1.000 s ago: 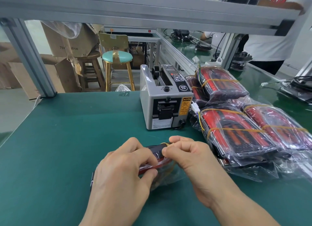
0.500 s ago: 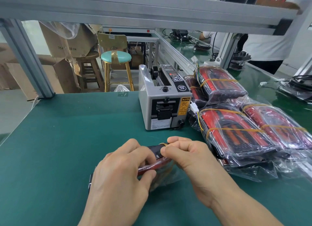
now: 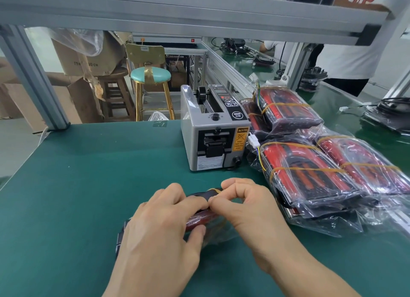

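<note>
Red-and-black pack (image 3: 199, 219) is held on the green mat (image 3: 77, 186) between the two hands and is mostly covered by them. Only a dark upper edge and a red strip are seen between the fingers, so its full shape cannot be made out. It is enclosed in a clear bag (image 3: 219, 234), whose crumpled lower part is seen below the right thumb. The left hand (image 3: 162, 228) is curled round the pack, with the thumb pressed against its near side. A yellow rubber band (image 3: 213, 190) is pinched at the pack's top by the right hand (image 3: 250, 210), fingertips bent together. Just beyond the hands a grey tape dispenser (image 3: 213, 139) is seen. To the right of the right hand, bagged bundles (image 3: 310, 170) of red-and-black items are piled, each bound with yellow bands; the lowest are blurred by glare on the plastic.
</note>
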The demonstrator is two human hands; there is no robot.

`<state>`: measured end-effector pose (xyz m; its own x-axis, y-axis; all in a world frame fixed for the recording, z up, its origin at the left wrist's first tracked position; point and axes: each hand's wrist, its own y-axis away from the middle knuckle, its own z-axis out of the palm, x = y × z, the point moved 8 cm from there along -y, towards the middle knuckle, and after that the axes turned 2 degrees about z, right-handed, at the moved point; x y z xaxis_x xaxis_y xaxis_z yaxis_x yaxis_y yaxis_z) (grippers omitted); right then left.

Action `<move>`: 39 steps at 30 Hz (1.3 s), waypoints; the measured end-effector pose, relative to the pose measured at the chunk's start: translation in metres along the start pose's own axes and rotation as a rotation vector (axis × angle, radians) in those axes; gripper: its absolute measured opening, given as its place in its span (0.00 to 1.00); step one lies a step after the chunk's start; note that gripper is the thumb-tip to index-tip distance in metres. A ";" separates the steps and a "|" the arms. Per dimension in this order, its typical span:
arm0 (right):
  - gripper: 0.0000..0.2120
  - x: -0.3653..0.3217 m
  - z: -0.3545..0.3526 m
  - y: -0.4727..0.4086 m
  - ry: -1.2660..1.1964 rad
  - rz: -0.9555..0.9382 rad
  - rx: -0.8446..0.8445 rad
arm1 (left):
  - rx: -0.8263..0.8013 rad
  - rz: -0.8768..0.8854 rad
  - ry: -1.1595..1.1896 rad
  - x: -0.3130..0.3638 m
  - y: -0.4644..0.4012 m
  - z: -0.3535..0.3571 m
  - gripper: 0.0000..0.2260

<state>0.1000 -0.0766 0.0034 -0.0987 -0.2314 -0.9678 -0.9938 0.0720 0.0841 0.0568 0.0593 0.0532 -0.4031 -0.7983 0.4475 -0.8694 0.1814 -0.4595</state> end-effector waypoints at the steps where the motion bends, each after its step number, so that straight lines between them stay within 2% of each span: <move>1: 0.05 0.002 -0.002 -0.001 0.000 0.008 0.015 | 0.000 0.005 -0.013 0.000 0.000 0.000 0.16; 4: 0.10 0.014 -0.008 -0.004 -0.138 0.116 0.034 | 0.003 -0.006 -0.031 -0.002 0.001 0.001 0.17; 6: 0.09 0.014 -0.006 -0.004 -0.173 0.126 -0.001 | 0.002 -0.016 -0.014 -0.004 0.000 0.001 0.15; 10: 0.12 0.006 0.002 -0.007 0.078 -0.008 -0.042 | 0.002 -0.028 0.004 -0.006 -0.001 0.001 0.15; 12: 0.09 0.006 0.002 -0.012 0.071 -0.023 -0.051 | -0.003 -0.040 0.005 -0.008 -0.002 0.001 0.16; 14: 0.06 0.009 0.000 -0.015 -0.011 -0.028 -0.067 | -0.017 -0.040 -0.034 -0.008 -0.003 0.003 0.18; 17: 0.04 0.025 -0.005 -0.019 -0.183 0.019 -0.048 | -0.080 0.009 -0.250 -0.004 -0.005 0.011 0.33; 18: 0.05 0.031 -0.004 -0.018 -0.253 0.055 -0.083 | -0.089 0.027 -0.300 -0.003 -0.005 0.014 0.36; 20: 0.15 0.041 0.008 -0.012 -0.375 0.102 -0.239 | -0.079 0.027 -0.287 -0.010 -0.003 0.011 0.34; 22: 0.29 0.044 0.018 -0.002 -0.287 0.028 -0.403 | 0.016 -0.007 -0.133 -0.023 0.002 -0.005 0.31; 24: 0.39 0.039 0.025 0.008 -0.118 -0.117 -0.500 | 0.191 -0.102 0.257 -0.041 0.009 -0.023 0.30; 26: 0.43 0.025 0.029 0.014 -0.009 -0.256 -0.507 | 0.308 -0.169 0.617 -0.051 0.019 -0.029 0.34; 28: 0.46 0.007 0.029 0.020 0.007 -0.403 -0.458 | 0.369 -0.175 0.836 -0.051 0.025 -0.026 0.36; 30: 0.48 -0.003 0.025 0.021 -0.031 -0.477 -0.376 | 0.387 -0.142 0.943 -0.046 0.028 -0.020 0.36; 36: 0.48 -0.017 0.007 0.024 0.033 -0.619 -0.168 | 0.430 -0.080 0.989 -0.039 0.029 -0.016 0.35; 39: 0.49 -0.033 -0.001 0.033 0.136 -0.805 -0.010 | 0.452 -0.093 1.016 -0.036 0.030 -0.013 0.36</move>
<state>0.0700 -0.0674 0.0382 0.6413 -0.3245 -0.6953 -0.7631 -0.1747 -0.6222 0.0416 0.1012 0.0337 -0.5679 0.0804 0.8192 -0.8078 -0.2456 -0.5359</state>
